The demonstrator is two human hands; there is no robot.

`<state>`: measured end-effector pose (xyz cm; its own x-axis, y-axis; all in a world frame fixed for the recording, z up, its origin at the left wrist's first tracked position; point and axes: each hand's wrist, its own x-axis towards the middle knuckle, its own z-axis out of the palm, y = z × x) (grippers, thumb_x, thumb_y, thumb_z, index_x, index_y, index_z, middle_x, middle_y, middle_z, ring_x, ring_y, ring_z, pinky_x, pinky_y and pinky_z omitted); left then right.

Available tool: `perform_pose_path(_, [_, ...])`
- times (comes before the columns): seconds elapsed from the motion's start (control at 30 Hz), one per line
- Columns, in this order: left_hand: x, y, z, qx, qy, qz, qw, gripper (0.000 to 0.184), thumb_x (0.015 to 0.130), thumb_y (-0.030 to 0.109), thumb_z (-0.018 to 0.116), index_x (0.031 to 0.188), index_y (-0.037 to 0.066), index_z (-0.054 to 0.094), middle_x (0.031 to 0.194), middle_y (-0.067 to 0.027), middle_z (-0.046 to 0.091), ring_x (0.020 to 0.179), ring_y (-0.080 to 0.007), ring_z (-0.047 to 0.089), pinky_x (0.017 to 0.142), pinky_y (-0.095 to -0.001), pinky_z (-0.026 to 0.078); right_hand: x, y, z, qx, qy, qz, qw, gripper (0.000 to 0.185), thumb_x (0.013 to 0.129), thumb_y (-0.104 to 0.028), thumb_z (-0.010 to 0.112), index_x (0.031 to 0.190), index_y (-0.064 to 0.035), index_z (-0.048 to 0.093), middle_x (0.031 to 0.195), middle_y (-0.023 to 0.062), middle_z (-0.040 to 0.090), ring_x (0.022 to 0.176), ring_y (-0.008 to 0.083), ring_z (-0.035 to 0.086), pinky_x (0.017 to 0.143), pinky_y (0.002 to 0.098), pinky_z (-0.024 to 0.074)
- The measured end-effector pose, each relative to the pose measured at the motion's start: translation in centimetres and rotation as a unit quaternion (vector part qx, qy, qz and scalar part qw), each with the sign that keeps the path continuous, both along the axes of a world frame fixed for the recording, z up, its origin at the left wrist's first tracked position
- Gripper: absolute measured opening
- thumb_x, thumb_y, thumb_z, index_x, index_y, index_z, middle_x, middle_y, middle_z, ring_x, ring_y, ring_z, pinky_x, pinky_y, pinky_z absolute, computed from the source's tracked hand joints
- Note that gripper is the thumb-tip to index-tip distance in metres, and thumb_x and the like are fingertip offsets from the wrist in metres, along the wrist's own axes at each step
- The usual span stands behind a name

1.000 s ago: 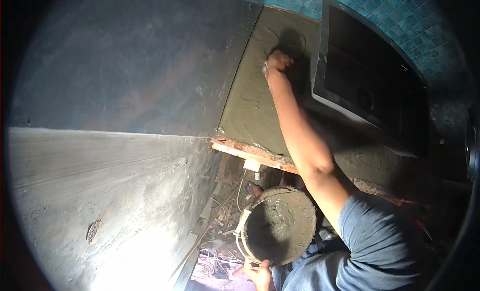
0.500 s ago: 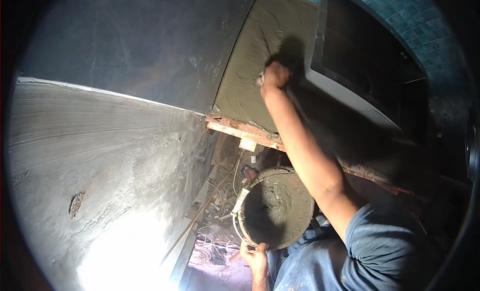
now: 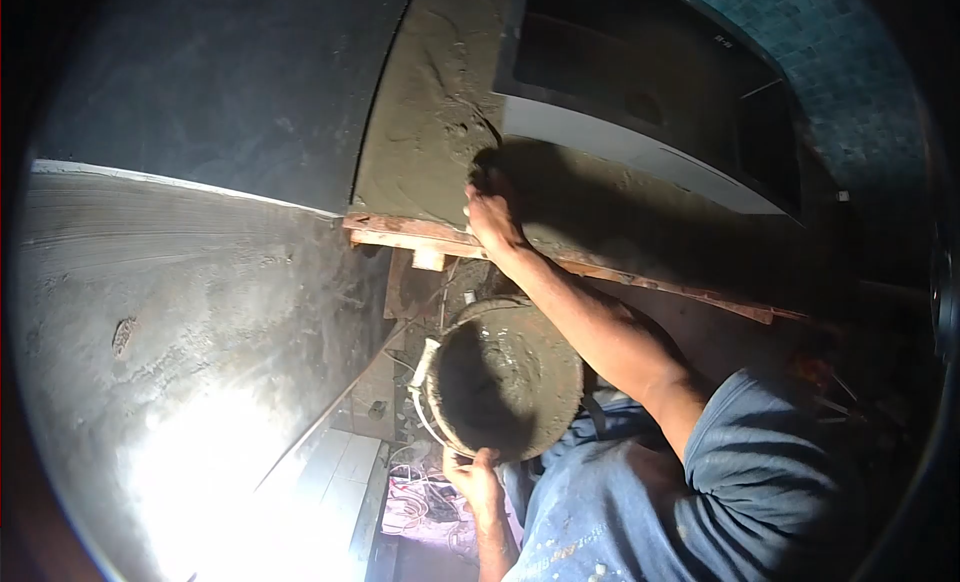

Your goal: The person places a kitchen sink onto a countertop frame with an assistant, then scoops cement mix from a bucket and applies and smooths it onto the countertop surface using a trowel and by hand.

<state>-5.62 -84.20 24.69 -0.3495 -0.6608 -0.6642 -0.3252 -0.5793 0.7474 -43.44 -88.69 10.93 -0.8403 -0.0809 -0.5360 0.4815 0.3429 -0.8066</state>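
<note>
Far left: grey rendered wall [image 3: 190, 252], lower part blown out by glare, dark slab [image 3: 210, 82] above it. A thin stick [image 3: 335, 407] slants up toward the bucket; tangled cables [image 3: 408, 504] lie below its upper end. Next, wet mortar bed [image 3: 415, 142], right alongside the slab, wooden edge board [image 3: 415, 235] along its front. Bucket [image 3: 570, 407] sits below the board, close to the person's body, mortar [image 3: 515, 367] inside. Left hand [image 3: 474, 475] grips its near rim, thumb on top. Right hand [image 3: 492, 217] is over the bed's front edge, fingers curled; can't tell what they hold, or whether they touch the mortar. Right: black-faced box-like unit [image 3: 620, 57], then teal mosaic tile [image 3: 840, 97].
</note>
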Motion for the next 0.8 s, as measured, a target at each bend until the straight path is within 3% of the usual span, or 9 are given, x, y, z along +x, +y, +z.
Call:
perform_pose_path(0.1, [0.1, 1.5, 0.2, 0.003, 0.017, 0.026, 1.0, 0.036, 0.07, -0.014, 0.057, 0.102, 0.001, 0.057, 0.082, -0.0063, 0.063, 0.064, -0.0148, 0.06, 0.06, -0.0267, 0.053, 3.0, 7.0, 6.9, -0.101, -0.05, -0.037, 0.993, 0.044, 0.097, -0.032, 0.058, 0.134, -0.0137, 0.044, 0.067, -0.0012, 0.048, 0.044, 0.0073, 0.037, 0.037, 0.0254, 0.0297])
perform_pose_path(0.13, [0.0, 2.1, 0.5, -0.003, 0.012, 0.035, 0.999, 0.038, 0.07, -0.014, 0.058, 0.104, 0.001, 0.057, 0.083, -0.0065, 0.063, 0.064, -0.0147, 0.061, 0.059, -0.0265, 0.053, 3.3, 9.7, 6.6, -0.087, -0.082, -0.013, 0.993, 0.063, 0.095, -0.03, 0.061, 0.148, -0.0251, 0.026, 0.067, -0.0012, 0.047, 0.043, 0.0071, 0.037, 0.035, 0.0251, 0.0293])
perform_pose_path(0.3, [0.2, 4.6, 1.4, -0.023, -0.014, 0.07, 0.997, 0.038, 0.072, -0.012, 0.057, 0.106, 0.004, 0.057, 0.086, -0.0065, 0.063, 0.064, -0.0152, 0.063, 0.054, -0.0264, 0.057, 4.4, 22.6, 7.4, -0.086, -0.088, -0.061, 0.99, 0.063, 0.094, -0.027, 0.062, 0.148, -0.0202, 0.03, 0.068, 0.0005, 0.051, 0.041, 0.0084, 0.039, 0.033, 0.0248, 0.0291])
perform_pose_path(0.37, [0.1, 5.2, 1.7, -0.043, -0.025, 0.056, 0.997, 0.034, 0.074, -0.008, 0.057, 0.105, 0.007, 0.057, 0.084, -0.0047, 0.061, 0.065, -0.0154, 0.063, 0.052, -0.0287, 0.058, 3.2, 28.7, 7.6, -0.083, -0.101, -0.009, 0.991, 0.064, 0.093, -0.035, 0.06, 0.149, -0.0312, 0.028, 0.064, -0.0009, 0.05, 0.04, 0.0091, 0.042, 0.034, 0.0271, 0.0333])
perform_pose_path(0.4, [0.2, 5.9, 1.8, -0.042, -0.009, 0.068, 0.997, 0.033, 0.075, -0.007, 0.057, 0.105, 0.007, 0.056, 0.084, -0.0043, 0.061, 0.065, -0.0154, 0.063, 0.051, -0.0292, 0.057, 2.8, 31.8, 7.6, -0.117, -0.059, 0.033, 0.991, 0.065, 0.093, -0.035, 0.06, 0.149, -0.025, 0.029, 0.065, -0.0005, 0.05, 0.042, 0.0087, 0.043, 0.035, 0.0271, 0.0345])
perform_pose_path(0.53, [0.5, 7.5, 2.1, -0.058, -0.001, 0.045, 0.997, 0.032, 0.079, 0.001, 0.062, 0.109, 0.009, 0.055, 0.084, -0.0048, 0.062, 0.066, -0.0155, 0.064, 0.05, -0.0312, 0.056, 2.1, 42.3, 7.7, -0.049, -0.066, 0.013, 0.997, 0.062, 0.094, -0.029, 0.058, 0.149, -0.0149, 0.032, 0.064, 0.0, 0.049, 0.041, 0.0092, 0.042, 0.036, 0.0272, 0.0348])
perform_pose_path(0.63, [-0.5, 8.8, 3.7, -0.068, 0.001, 0.043, 0.997, 0.031, 0.081, 0.004, 0.062, 0.111, 0.009, 0.054, 0.082, -0.0058, 0.065, 0.065, -0.0155, 0.065, 0.047, -0.0292, 0.053, 2.2, 49.5, 9.4, -0.118, -0.026, 0.051, 0.991, 0.06, 0.095, -0.027, 0.056, 0.148, -0.0116, 0.033, 0.064, 0.0017, 0.05, 0.041, 0.0102, 0.04, 0.036, 0.0282, 0.034])
perform_pose_path(0.7, [-0.2, 8.8, 4.0, -0.079, -0.018, 0.018, 0.997, 0.031, 0.081, 0.005, 0.062, 0.111, 0.009, 0.054, 0.08, -0.0051, 0.065, 0.065, -0.0153, 0.065, 0.046, -0.0281, 0.052, 2.9, 52.9, 9.7, -0.019, -0.024, -0.011, 0.999, 0.06, 0.096, -0.028, 0.054, 0.148, -0.0063, 0.034, 0.066, 0.0035, 0.051, 0.041, 0.0121, 0.039, 0.036, 0.0292, 0.032])
perform_pose_path(0.8, [-1.4, 9.7, 5.3, -0.077, -0.026, 0.018, 0.997, 0.029, 0.083, 0.007, 0.062, 0.111, 0.009, 0.053, 0.08, -0.0048, 0.065, 0.065, -0.0151, 0.066, 0.045, -0.0268, 0.052, 3.7, 57.2, 11.0, -0.032, -0.038, -0.075, 0.996, 0.058, 0.096, -0.032, 0.055, 0.144, -0.0056, 0.037, 0.068, 0.0035, 0.051, 0.043, 0.0122, 0.04, 0.037, 0.0285, 0.0309])
